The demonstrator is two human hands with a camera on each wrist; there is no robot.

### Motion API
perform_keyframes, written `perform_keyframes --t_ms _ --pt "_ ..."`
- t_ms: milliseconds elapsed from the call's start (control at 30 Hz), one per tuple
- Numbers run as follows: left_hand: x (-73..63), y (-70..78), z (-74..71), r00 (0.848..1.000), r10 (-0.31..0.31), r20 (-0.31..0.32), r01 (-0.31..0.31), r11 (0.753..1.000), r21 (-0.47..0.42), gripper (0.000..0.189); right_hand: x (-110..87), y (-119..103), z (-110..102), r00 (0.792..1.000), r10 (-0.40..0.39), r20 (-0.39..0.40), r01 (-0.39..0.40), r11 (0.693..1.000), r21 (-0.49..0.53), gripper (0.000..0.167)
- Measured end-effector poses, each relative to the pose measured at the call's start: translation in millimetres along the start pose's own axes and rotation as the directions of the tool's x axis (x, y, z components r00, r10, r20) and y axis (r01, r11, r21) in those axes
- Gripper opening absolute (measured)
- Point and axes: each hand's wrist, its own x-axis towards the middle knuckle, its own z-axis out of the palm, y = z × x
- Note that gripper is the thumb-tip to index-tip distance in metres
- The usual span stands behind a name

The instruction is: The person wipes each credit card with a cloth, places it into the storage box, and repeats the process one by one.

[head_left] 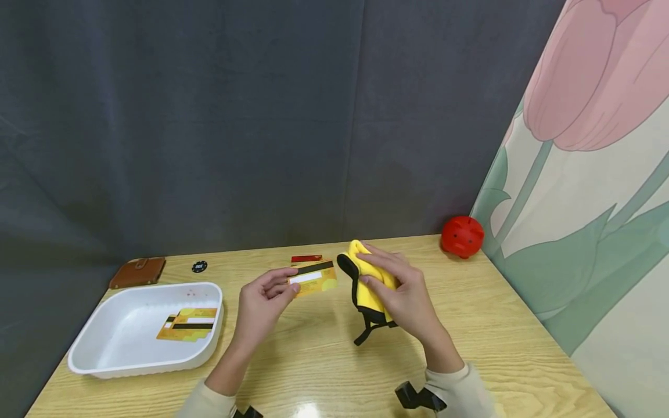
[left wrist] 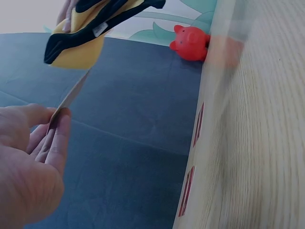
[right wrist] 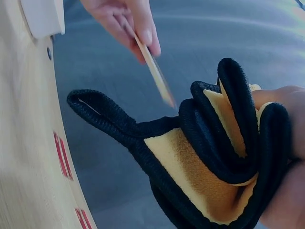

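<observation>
My left hand (head_left: 265,297) pinches a yellow bank card (head_left: 326,281) by its left end, thumb in front, above the table. The card's dark magnetic stripe and white signature strip face the head view. Bunched and folded in my right hand (head_left: 407,290) is a yellow cleaning cloth (head_left: 372,299) with black edging, its black loop (right wrist: 102,112) hanging free. Card and cloth are a short gap apart in the head view. In the left wrist view the card (left wrist: 71,95) shows nearly edge-on, just below the cloth (left wrist: 83,52).
A white plastic tray (head_left: 125,369) at the left holds several yellow cards (head_left: 183,331). Behind it lie a brown wallet (head_left: 138,273) and a black poker chip (head_left: 199,266). Red cards (head_left: 306,258) lie beyond my left hand. A red piggy bank (head_left: 462,237) stands at the back right.
</observation>
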Motion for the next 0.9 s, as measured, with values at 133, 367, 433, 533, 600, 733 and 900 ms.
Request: perform_keyframes --t_ms 133,367,433,533,600,733,900 --pt "-1.7 -1.4 3.7 0.999 -0.006 0.044 0.007 1.000 -0.015 0.032 -2.5 -6.6 8.9 0.999 -0.030 0.026 0.029 0.999 0.015 0.042" --pt "-3.7 -2.6 10.0 0.998 0.027 0.063 -0.025 0.999 -0.029 0.036 -6.6 -12.0 25.8 0.995 -0.079 0.057 0.079 0.997 0.006 0.041" --pt "-4.4 -2.4 11.1 0.997 0.044 0.064 -0.042 0.999 -0.033 0.038 -7.5 -11.7 29.4 0.994 -0.093 0.056 0.094 0.995 -0.016 0.041" --pt "-5.2 -1.6 12.0 0.995 0.068 0.067 -0.065 0.997 -0.046 0.041 -8.1 -11.4 33.4 0.992 -0.110 0.055 0.113 0.992 -0.049 0.042" --pt "-5.7 -0.7 12.4 0.994 0.080 0.073 -0.076 0.996 -0.055 0.042 -8.1 -11.7 35.4 0.991 -0.120 0.058 0.124 0.990 -0.069 0.043" --pt "-6.6 0.8 12.8 0.991 0.108 0.081 -0.103 0.993 -0.064 0.042 -8.4 -13.0 39.4 0.989 -0.133 0.067 0.140 0.983 -0.118 0.043" --pt "-7.8 1.0 13.3 0.988 0.129 0.089 -0.122 0.989 -0.087 0.041 -9.1 -13.8 42.4 0.986 -0.148 0.079 0.159 0.973 -0.169 0.042"
